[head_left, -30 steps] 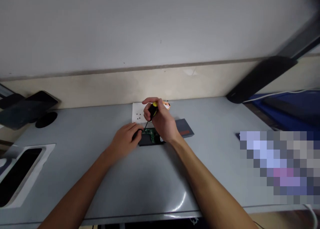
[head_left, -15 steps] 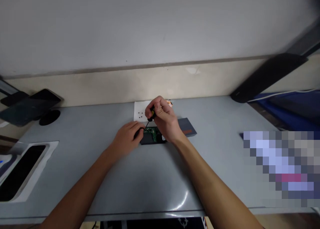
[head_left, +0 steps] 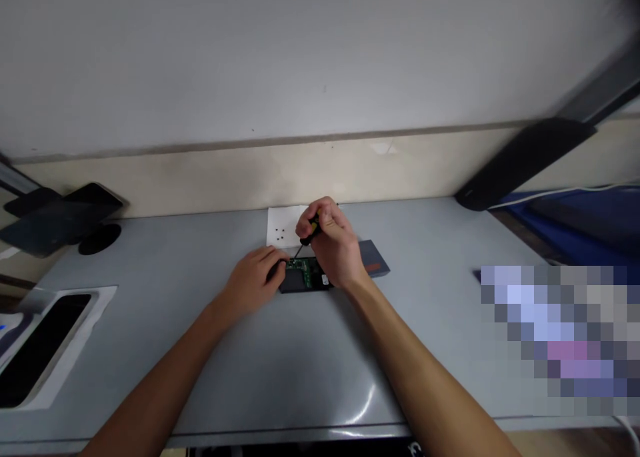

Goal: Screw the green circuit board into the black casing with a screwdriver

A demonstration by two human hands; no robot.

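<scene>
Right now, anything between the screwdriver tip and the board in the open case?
Nothing visible. The right hand grips the screwdriver, its shaft slanting down to the near-left corner of the green circuit board. The left hand steadies the black case from the left, fingers beside the tip, not under it.

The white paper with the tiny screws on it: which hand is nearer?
Right. The right hand holds a screwdriver beside the paper; the left hand rests lower, apart from it.

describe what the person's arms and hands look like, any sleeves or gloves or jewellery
Both forearms are bare from the bottom edge of the picture up to the wrists; no sleeve shows. The left hand and the right hand wear no gloves. No watch, bracelet or ring is visible, though the fingers are small in this view.
</scene>
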